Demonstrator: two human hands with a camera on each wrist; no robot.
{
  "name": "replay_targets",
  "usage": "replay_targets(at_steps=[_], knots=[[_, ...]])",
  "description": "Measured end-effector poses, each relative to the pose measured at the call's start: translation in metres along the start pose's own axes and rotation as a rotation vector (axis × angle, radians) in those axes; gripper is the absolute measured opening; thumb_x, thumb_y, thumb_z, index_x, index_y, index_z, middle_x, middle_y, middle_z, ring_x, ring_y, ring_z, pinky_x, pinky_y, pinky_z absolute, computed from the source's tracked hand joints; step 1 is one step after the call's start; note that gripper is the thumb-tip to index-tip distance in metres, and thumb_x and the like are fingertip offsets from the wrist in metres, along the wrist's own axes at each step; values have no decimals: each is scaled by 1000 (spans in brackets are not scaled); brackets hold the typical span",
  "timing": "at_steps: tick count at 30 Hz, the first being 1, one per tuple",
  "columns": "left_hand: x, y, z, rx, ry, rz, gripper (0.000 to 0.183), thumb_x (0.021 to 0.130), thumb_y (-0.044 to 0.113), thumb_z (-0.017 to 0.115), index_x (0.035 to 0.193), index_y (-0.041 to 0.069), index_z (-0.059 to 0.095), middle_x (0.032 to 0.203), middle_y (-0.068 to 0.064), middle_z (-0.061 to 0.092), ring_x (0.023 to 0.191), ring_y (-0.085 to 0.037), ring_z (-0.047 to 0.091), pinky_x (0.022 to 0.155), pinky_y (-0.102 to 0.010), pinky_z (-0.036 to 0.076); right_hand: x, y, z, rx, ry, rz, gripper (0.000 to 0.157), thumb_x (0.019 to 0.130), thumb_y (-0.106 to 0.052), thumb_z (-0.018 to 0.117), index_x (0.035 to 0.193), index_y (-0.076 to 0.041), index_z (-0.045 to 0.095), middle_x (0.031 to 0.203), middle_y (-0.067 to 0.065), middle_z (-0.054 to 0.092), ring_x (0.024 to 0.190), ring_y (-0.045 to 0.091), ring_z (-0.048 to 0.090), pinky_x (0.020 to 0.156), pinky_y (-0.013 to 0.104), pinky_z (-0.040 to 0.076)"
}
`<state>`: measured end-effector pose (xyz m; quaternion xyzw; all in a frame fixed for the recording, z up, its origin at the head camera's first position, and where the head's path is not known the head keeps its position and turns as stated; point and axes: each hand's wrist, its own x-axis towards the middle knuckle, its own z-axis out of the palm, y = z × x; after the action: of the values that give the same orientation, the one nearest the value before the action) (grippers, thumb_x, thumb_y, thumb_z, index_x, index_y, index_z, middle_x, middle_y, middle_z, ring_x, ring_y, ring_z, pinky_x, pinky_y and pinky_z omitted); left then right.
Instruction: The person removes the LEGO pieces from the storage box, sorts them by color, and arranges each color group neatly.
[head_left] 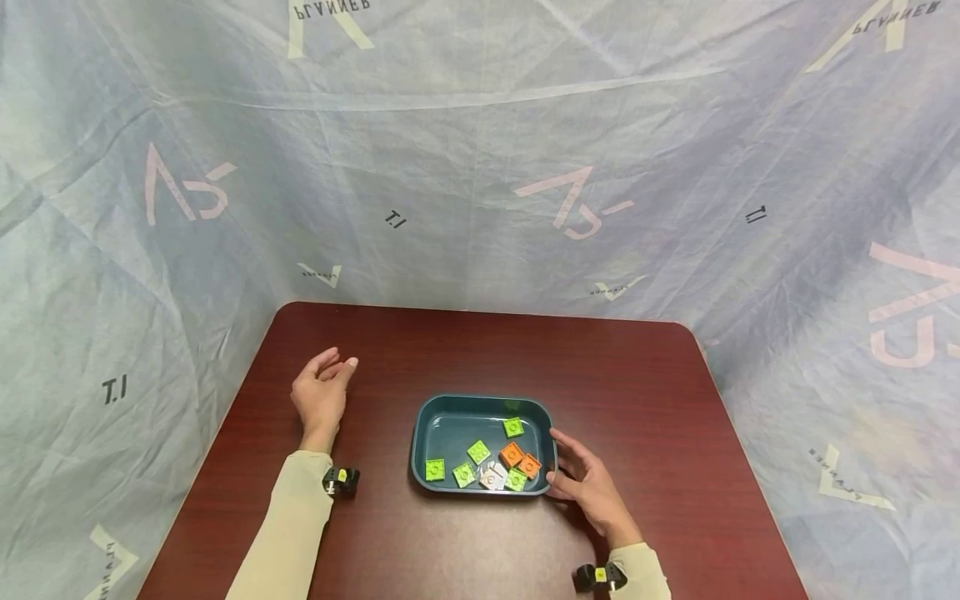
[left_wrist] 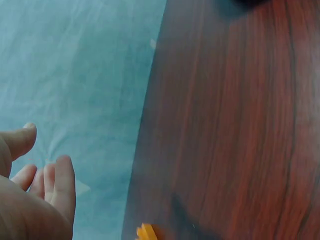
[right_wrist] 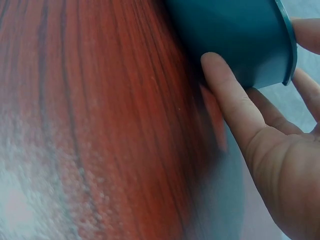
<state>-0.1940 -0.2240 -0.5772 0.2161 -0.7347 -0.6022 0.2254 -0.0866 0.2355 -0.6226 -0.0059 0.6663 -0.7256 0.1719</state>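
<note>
A dark teal tray (head_left: 480,404) is at the middle of the table in the head view, with square toy bricks lying loose in it. Several are green, like the green brick (head_left: 435,470) at its left end; an orange brick (head_left: 512,454) lies beside another, close to some white pieces (head_left: 492,476). My right hand (head_left: 588,486) grips the tray's right end. In the right wrist view, a digit presses the tray's outer wall (right_wrist: 235,40) and another touches its rim. My left hand (head_left: 322,396) is apart from the tray, fingers loosely bent, holding nothing.
The reddish-brown table (head_left: 480,350) has rounded far corners. Pale printed cloth (head_left: 465,167) hangs behind it and at both sides. A small yellow-orange thing (left_wrist: 146,232) shows at the bottom of the left wrist view; its kind is unclear.
</note>
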Motion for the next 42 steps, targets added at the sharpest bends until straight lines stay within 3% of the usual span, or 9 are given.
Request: replay_targets(at_steps=[10, 14, 17, 26, 32, 42], knots=[[-20, 5, 12, -175, -310, 101, 46, 89, 17, 88, 132, 10, 74, 123, -16, 75, 97, -4, 74, 82, -15, 60, 0, -1, 0, -4, -6, -1, 79, 94, 3, 74, 163, -12, 39, 162, 31, 41, 144, 50, 48, 87, 48, 64], [-29, 6, 17, -120, -492, 145, 42, 90, 20, 87, 129, 11, 75, 125, -28, 73, 99, -6, 75, 82, -16, 60, 0, -1, 0, -9, -10, -5, 79, 94, 2, 75, 163, -12, 39, 161, 32, 42, 142, 48, 51, 86, 48, 64], [-36, 9, 22, -52, -632, 173, 40, 91, 24, 87, 127, 13, 76, 123, -26, 74, 100, -11, 76, 83, -18, 60, 0, 0, -1, -8, -3, -7, 79, 93, 2, 75, 163, -13, 40, 161, 31, 42, 141, 46, 53, 86, 48, 64], [-52, 22, 44, 5, -967, 134, 37, 92, 20, 85, 128, 13, 76, 127, -23, 74, 103, -19, 78, 83, -31, 64, 0, 2, -1, -4, -12, -13, 79, 94, 2, 74, 163, -13, 40, 162, 31, 40, 140, 47, 53, 87, 50, 64], [-59, 28, 59, 134, -1091, 180, 34, 92, 14, 84, 124, 17, 77, 127, -20, 74, 103, -16, 77, 85, -29, 63, -1, 1, 0, -5, -20, -11, 78, 94, 2, 74, 163, -14, 40, 163, 31, 39, 141, 48, 52, 88, 50, 64], [-78, 30, 83, 232, -1245, 171, 43, 92, 4, 82, 133, 1, 70, 125, -23, 74, 102, -18, 77, 83, -31, 64, -2, 1, 0, 2, -16, -3, 78, 95, 0, 74, 164, -15, 40, 163, 31, 39, 140, 46, 53, 88, 51, 63]])
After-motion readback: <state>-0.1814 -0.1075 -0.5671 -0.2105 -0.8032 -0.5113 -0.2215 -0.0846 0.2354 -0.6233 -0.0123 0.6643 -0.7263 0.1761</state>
